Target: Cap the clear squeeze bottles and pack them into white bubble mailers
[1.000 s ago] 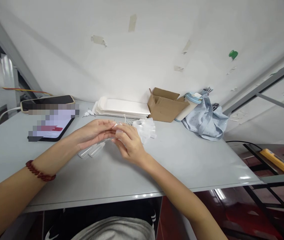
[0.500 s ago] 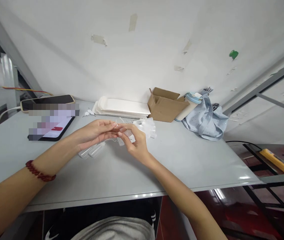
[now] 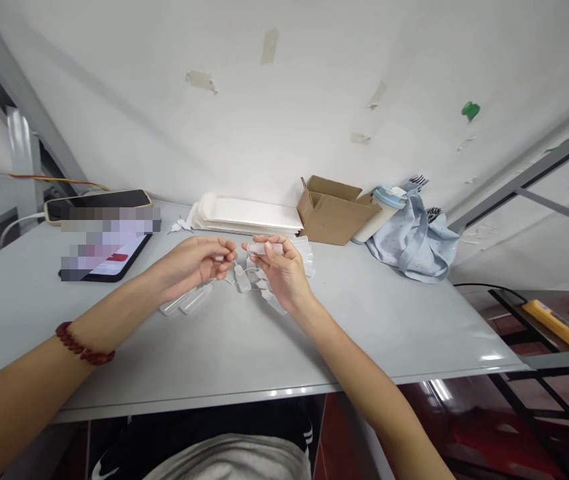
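My right hand (image 3: 284, 270) grips a small translucent plastic tube (image 3: 261, 249) between thumb and fingers, held sideways above the table. Just to its left, my left hand (image 3: 199, 267) is closed in a pinch, and a small white piece (image 3: 219, 258) shows at its fingertips; its kind is too small to tell. Below and between the hands lie several clear plastic pieces with thin loops, one small clear tube (image 3: 242, 279) among them. Two longer clear tubes (image 3: 195, 300) lie beneath my left wrist. More clear pieces (image 3: 307, 253) sit behind my right hand, partly hidden by it.
Flat white sheets (image 3: 249, 213) are stacked along the wall, beside an open cardboard box (image 3: 334, 217). A lidded cup (image 3: 381, 210) and a light blue cloth bag (image 3: 411, 243) stand at the right. Two phones (image 3: 109, 260) lie at the left on the grey table (image 3: 204, 367).
My hands were together at the fingertips and have moved apart. My right hand has turned palm up, and the tube in it now shows. The camera view has shifted slightly.
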### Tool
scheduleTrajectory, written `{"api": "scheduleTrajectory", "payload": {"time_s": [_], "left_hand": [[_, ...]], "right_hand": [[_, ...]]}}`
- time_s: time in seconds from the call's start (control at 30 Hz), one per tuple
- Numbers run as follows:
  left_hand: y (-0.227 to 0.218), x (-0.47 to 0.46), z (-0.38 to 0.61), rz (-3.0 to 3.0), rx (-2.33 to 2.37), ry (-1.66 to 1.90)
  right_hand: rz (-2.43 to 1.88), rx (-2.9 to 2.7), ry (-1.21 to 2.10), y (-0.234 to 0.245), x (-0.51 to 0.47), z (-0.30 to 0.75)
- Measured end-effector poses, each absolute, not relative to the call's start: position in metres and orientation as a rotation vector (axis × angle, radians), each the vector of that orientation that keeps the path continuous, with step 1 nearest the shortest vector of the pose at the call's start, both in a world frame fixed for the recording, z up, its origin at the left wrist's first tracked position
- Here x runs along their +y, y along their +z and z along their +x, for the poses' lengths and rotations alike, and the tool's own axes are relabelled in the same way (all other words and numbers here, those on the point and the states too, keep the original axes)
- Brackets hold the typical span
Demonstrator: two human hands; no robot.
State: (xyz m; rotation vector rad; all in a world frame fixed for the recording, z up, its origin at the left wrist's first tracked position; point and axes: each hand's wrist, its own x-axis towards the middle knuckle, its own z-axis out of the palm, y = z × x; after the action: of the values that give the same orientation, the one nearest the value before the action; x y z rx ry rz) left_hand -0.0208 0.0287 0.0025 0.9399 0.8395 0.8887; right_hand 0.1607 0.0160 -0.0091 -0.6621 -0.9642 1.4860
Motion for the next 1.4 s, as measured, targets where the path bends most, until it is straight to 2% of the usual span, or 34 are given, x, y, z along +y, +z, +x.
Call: {"api": "scheduleTrajectory", "payload": {"time_s": [0.2, 0.37, 0.5, 0.7, 0.8, 1.03, 1.4], "left_hand": [[0.006, 0.021, -0.014, 1.03, 1.001, 0.796], [0.0, 0.021, -0.014, 1.256, 1.072, 0.875], [-0.004, 0.02, -0.013, 1.671, 1.263, 1.011], [-0.009, 0.014, -0.008, 2.063, 1.311, 1.145], [-0.006, 0.014, -0.009, 1.955, 1.301, 1.122], [0.01, 0.023, -0.017, 1.2, 1.35, 0.985], [0.006, 0.029, -0.023, 1.327, 1.248, 1.068]], "right_hand": [[-0.687, -1.06, 1.447, -0.013, 0.017, 0.159], [-0.75, -1.203, 1.309, -0.016, 0.015, 0.157], [-0.822, -1.302, 1.254, -0.018, 0.014, 0.157], [-0.848, -1.3, 1.264, -0.021, 0.016, 0.156], [-0.817, -1.216, 1.344, -0.023, 0.018, 0.155], [-0.746, -1.041, 1.484, -0.022, 0.019, 0.156], [-0.786, -0.948, 1.565, -0.021, 0.022, 0.158]]}}
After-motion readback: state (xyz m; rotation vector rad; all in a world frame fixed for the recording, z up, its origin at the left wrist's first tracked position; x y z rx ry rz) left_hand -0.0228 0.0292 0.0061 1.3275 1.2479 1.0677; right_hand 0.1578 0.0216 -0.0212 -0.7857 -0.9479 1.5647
